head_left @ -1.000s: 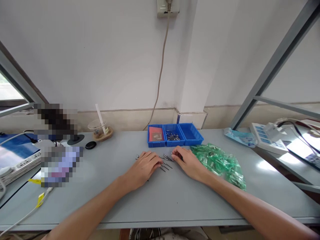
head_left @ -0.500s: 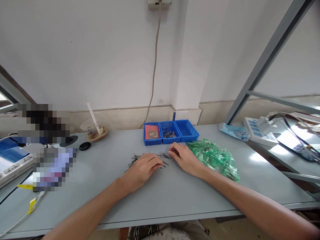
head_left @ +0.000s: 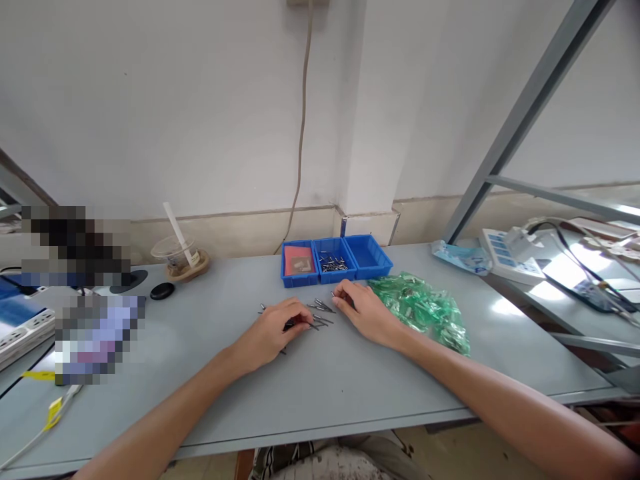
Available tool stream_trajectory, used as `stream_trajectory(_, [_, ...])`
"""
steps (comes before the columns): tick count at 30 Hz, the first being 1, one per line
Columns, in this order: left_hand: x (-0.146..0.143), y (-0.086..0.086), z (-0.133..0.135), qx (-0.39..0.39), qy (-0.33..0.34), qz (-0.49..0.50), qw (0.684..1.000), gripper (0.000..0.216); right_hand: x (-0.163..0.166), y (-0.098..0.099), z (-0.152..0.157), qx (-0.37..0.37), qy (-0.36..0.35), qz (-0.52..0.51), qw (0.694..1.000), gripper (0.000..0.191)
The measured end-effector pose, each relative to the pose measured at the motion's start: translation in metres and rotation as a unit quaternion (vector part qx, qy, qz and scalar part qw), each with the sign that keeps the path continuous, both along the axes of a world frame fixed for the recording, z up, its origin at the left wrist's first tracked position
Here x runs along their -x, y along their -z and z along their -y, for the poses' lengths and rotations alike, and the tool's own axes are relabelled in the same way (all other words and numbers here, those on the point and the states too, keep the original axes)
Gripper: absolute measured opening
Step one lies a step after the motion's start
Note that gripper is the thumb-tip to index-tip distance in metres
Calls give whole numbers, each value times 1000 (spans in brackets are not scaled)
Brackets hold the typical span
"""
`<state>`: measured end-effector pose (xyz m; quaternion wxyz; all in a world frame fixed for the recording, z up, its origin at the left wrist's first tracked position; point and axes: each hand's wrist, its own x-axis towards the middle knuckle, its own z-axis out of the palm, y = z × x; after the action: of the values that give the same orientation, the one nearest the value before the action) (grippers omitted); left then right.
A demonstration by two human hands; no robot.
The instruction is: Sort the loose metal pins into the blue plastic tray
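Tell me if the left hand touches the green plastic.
Apart: the head view shows grey tabletop and the right hand between left hand and green plastic.

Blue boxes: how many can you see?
3, side by side: the left box holds something red, the middle box holds metal pins, the right box is behind the green plastic.

Workshop: grey bench, 3 blue bins, metal pins.

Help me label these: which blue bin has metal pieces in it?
The middle blue bin, between the left bin and right bin; only it shows metal pieces inside.
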<state>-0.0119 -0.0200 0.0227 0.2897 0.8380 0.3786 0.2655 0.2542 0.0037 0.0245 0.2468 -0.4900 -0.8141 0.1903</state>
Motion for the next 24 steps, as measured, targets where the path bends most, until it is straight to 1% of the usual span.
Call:
stream_trajectory(3, [2,1,-1,-44,7,-37,998,9,-1,1,0,-2,-2,4,1000,13])
stream_trajectory(6, [2,3,-2,-98,10,-82,992,16,-2,2,0,-4,-6,7,1000,14])
stream_trajectory(8, [2,4,-2,-115,4,-103,988,14,-2,3,0,-4,-9,7,1000,14])
stream_trajectory(11, [1,7,-3,-134,-15,-120,984,14,-2,3,0,-1,-11,3,1000,15])
stream_trajectory(15, [0,11,-6,-155,-47,-114,980,18,0,1,1,4,-11,-3,1000,14])
stream_trajectory(19, [-2,13,-9,-153,-71,-109,980,18,0,0,1,13,-9,-17,1000,15])
stream_trajectory(24, [-6,14,-12,-161,-84,-109,977,15,0,1,-1,34,-9,-45,998,16])
